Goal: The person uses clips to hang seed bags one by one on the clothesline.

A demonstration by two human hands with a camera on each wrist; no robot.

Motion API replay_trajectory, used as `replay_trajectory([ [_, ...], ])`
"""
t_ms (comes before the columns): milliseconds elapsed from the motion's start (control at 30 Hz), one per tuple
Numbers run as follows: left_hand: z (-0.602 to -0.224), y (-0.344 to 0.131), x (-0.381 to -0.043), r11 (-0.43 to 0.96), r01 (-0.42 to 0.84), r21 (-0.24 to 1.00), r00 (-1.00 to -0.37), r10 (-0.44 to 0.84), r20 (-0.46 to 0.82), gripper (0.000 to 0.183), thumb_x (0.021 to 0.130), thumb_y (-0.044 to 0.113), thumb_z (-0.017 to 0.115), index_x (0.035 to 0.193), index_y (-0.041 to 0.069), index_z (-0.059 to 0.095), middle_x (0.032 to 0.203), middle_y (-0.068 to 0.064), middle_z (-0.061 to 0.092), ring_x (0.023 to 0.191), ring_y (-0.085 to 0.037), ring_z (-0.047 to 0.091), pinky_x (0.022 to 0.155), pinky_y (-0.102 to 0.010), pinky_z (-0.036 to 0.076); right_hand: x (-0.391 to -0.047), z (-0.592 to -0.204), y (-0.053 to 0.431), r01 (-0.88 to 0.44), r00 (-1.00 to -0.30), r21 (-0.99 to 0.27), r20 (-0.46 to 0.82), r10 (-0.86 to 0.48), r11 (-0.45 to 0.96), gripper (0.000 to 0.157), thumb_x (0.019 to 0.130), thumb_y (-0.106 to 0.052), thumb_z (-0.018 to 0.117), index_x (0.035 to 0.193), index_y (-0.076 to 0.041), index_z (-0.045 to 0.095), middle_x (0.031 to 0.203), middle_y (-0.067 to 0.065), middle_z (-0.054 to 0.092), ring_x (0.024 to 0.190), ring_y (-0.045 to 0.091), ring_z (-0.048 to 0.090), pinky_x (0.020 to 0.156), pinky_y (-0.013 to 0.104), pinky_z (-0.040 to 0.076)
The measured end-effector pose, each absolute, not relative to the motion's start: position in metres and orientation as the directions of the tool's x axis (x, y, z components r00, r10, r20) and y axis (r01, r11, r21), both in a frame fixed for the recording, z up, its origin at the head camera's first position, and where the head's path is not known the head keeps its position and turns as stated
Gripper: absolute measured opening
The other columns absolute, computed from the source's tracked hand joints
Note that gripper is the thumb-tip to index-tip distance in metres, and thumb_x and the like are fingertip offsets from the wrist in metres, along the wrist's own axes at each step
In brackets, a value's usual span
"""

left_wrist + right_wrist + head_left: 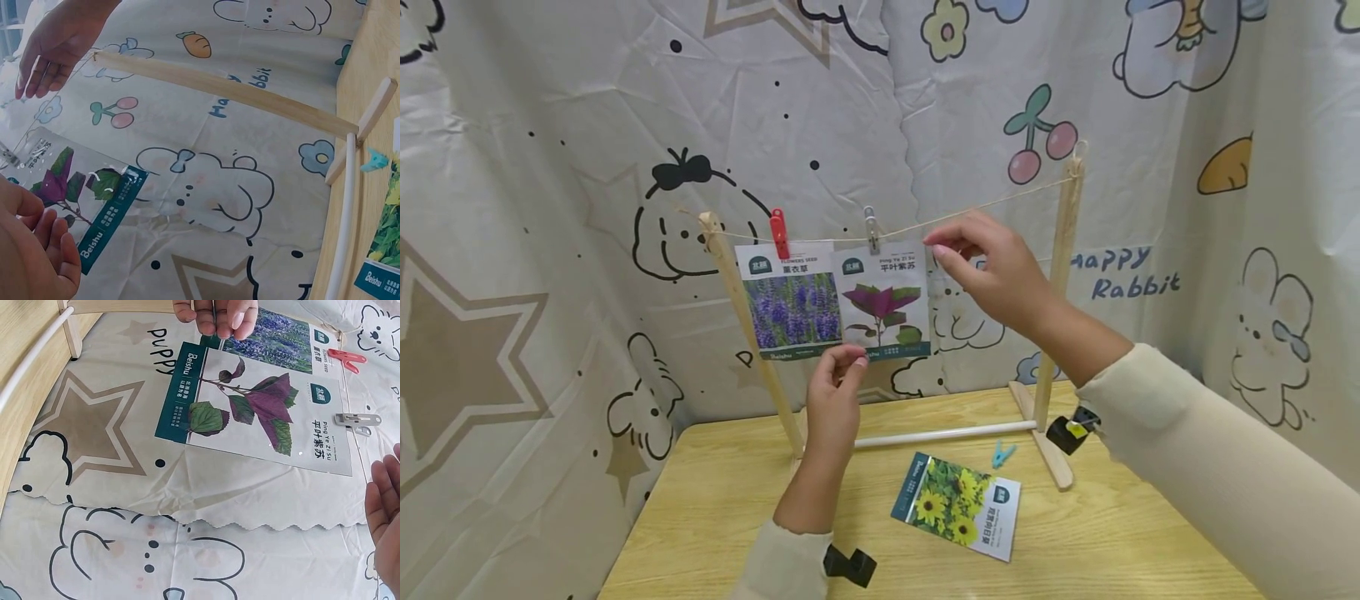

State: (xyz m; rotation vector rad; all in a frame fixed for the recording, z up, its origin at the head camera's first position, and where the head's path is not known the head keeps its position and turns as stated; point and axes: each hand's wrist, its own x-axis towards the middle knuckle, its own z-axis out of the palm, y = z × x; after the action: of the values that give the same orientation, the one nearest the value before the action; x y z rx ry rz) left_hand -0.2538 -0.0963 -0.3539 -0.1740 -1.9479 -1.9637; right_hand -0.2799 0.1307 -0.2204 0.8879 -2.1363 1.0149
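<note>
Loose pkt (957,506) on tbl (700,517), 2 pkts (797,312) on line (1000,201)

I see a pale cloth (850,108) hanging along the far side and down both left and right, creased and printed with cartoons. Its far part shows me a yellow flower (945,30) high up, a pair of cherries (1041,133) farther right, and a round face with a black bow (682,172) toward the left. On the right I read the blue words "Happy Rabbit" (1123,273) beside a drawn rabbit (1270,333); a big brown star (460,354) fills the left. Nearer me lies a light wood-grain table (715,508). My left wrist view also catches what looks like a window (11,28).
</note>
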Motion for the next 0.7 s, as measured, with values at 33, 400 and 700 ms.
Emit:
replay_trajectory([
  [33, -0.355, -0.096, -0.254, 0.023, 0.341, 0.94, -0.925, -0.169, 0.34, 0.016, 0.102, 0.014, 0.058, 0.115, 0.007, 0.063, 0.109, -0.002, 0.061, 0.101, -0.024, 0.056, 0.087, -0.028, 0.047, -0.28, -0.221, 0.131, -0.77, -0.594, -0.415, 0.744, -0.306, 0.484, 0.022, 0.103, -0.016, 0.058, 0.119, -0.005, 0.069, 0.115, 0.005, 0.065, 0.098, 0.012, 0.058, 0.087, 0.018, 0.05],
  [400, -0.359, -0.097, -0.255, 0.022, 0.343, 0.939, -0.928, -0.144, 0.343, 0.016, 0.102, 0.013, 0.058, 0.115, 0.007, 0.063, 0.11, -0.003, 0.061, 0.098, -0.017, 0.056, 0.086, -0.026, 0.047, -0.277, -0.23, 0.139, -0.754, -0.618, -0.448, 0.731, -0.288, 0.481, 0.022, 0.103, -0.019, 0.058, 0.119, -0.008, 0.069, 0.108, 0.003, 0.063, 0.094, 0.011, 0.057, 0.086, 0.017, 0.049],
  [700, -0.36, -0.097, -0.252, 0.028, 0.339, 0.94, -0.931, -0.135, 0.34, 0.018, 0.102, 0.012, 0.057, 0.118, 0.005, 0.062, 0.115, -0.012, 0.062, 0.103, -0.016, 0.059, 0.092, -0.033, 0.05, -0.278, -0.241, 0.142, -0.746, -0.627, -0.454, 0.725, -0.284, 0.488, 0.022, 0.103, -0.019, 0.058, 0.119, -0.009, 0.069, 0.108, 0.003, 0.063, 0.095, 0.012, 0.058, 0.087, 0.018, 0.049],
])
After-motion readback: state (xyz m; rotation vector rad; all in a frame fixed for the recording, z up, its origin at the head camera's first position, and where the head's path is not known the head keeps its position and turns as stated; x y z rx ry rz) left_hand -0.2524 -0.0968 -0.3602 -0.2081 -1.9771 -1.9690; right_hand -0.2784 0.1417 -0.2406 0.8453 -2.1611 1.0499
